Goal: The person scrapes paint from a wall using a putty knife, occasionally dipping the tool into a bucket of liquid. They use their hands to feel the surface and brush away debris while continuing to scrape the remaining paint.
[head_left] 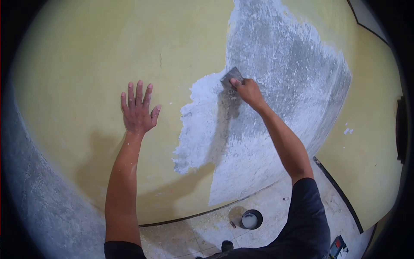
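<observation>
My left hand [139,113] lies flat against the yellow painted wall [86,64], fingers spread, with small white specks on the skin. In my right hand [250,91] is a flat, dark grey scraper [231,77], its blade against the wall. The scraper is at the left border of a large stripped patch [276,69], where rough grey and white plaster shows. The paint around this patch ends in a jagged edge. Part of the scraper is hidden by my thumb and fingers.
A black bucket [257,213] with pale contents stands on the tiled floor [202,233] by the wall's foot, among scattered flakes. A dark skirting strip [340,196] runs along the right wall. A red and black object [338,246] lies at lower right.
</observation>
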### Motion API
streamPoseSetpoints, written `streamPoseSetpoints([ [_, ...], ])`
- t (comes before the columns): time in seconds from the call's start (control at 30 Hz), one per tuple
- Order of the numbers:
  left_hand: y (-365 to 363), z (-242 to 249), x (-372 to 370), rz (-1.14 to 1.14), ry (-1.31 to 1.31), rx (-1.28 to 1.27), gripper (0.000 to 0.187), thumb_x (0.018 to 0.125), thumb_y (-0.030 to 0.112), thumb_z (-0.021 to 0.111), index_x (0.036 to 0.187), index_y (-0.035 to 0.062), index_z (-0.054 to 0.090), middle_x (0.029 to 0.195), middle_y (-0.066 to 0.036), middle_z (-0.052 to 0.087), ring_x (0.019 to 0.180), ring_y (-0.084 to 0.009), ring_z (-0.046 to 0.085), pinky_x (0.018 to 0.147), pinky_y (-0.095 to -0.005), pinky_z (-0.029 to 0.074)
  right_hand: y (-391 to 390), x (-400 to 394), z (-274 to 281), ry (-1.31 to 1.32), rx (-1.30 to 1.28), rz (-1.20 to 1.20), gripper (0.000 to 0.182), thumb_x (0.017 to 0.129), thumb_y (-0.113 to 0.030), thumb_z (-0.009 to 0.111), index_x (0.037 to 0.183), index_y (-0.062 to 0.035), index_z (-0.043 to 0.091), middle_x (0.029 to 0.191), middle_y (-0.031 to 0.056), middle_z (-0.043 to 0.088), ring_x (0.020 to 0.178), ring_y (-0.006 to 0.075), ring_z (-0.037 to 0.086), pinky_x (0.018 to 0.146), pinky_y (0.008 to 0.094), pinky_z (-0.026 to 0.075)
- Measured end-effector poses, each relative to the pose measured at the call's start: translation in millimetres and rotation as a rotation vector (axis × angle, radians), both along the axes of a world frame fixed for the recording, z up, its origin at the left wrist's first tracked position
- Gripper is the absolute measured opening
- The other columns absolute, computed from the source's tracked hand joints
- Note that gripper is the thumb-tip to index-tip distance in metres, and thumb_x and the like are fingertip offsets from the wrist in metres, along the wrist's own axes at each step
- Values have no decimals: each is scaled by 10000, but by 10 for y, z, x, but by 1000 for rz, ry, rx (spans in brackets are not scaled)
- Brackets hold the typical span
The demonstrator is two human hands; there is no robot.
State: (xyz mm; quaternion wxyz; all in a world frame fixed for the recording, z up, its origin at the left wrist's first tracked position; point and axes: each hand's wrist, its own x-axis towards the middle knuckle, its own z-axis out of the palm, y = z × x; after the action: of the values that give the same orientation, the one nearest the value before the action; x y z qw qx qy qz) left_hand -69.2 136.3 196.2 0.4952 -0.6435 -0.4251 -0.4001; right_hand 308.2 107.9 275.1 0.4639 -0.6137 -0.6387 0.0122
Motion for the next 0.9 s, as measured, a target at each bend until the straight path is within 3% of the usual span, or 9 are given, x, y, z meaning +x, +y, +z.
streamPoseSetpoints([
  [0.1, -10, 6, -1, 1, 10, -6, 703, 953, 485, 460, 1563, 179, 290, 1630, -117, 222, 1498, -382, 178, 1189, -570, 102, -6, -422, 411, -25, 17, -4, 622, 929, -492, 590, 931, 123, 686, 951, 361, 664, 972, 496, 649, 843, 489, 506],
  [0.33, -19, -18, -36, 4, 37, -22, 702, 951, 458, 462, 1568, 179, 278, 1635, -119, 206, 1502, -383, 164, 1190, -567, 99, -41, 60, -258, 23, 80, -2, 651, 932, -494, 573, 929, 151, 665, 918, 375, 652, 938, 495, 656, 821, 494, 508],
  [0.47, -5, -8, -25, 0, 28, -20, 710, 948, 453, 467, 1572, 180, 264, 1638, -113, 198, 1504, -381, 157, 1192, -561, 103, -33, -269, 174, 25, -15, -3, 674, 919, -516, 582, 920, 153, 665, 922, 365, 659, 960, 481, 658, 835, 485, 498],
  [0.6, 2, -12, -42, 1, 43, -5, 709, 946, 448, 472, 1571, 182, 268, 1636, -110, 206, 1502, -377, 167, 1190, -561, 112, -72, -213, 98, 38, -45, 25, 679, 916, -519, 588, 931, 155, 665, 941, 364, 661, 973, 482, 655, 851, 485, 497],
  [0.67, -21, -29, -36, -4, 37, -18, 704, 947, 446, 471, 1569, 181, 274, 1634, -110, 212, 1500, -377, 173, 1189, -561, 116, -95, -12, -129, -6, -47, -71, 668, 916, -517, 601, 943, 146, 671, 945, 356, 665, 973, 484, 654, 851, 487, 499],
  [0.9, -4, -21, -49, -18, 37, -4, 685, 952, 437, 469, 1563, 182, 292, 1628, -109, 233, 1497, -374, 187, 1186, -559, 129, -73, 108, 147, -148, -98, -91, 631, 910, -514, 629, 918, 115, 686, 930, 340, 674, 953, 476, 661, 827, 496, 502],
])
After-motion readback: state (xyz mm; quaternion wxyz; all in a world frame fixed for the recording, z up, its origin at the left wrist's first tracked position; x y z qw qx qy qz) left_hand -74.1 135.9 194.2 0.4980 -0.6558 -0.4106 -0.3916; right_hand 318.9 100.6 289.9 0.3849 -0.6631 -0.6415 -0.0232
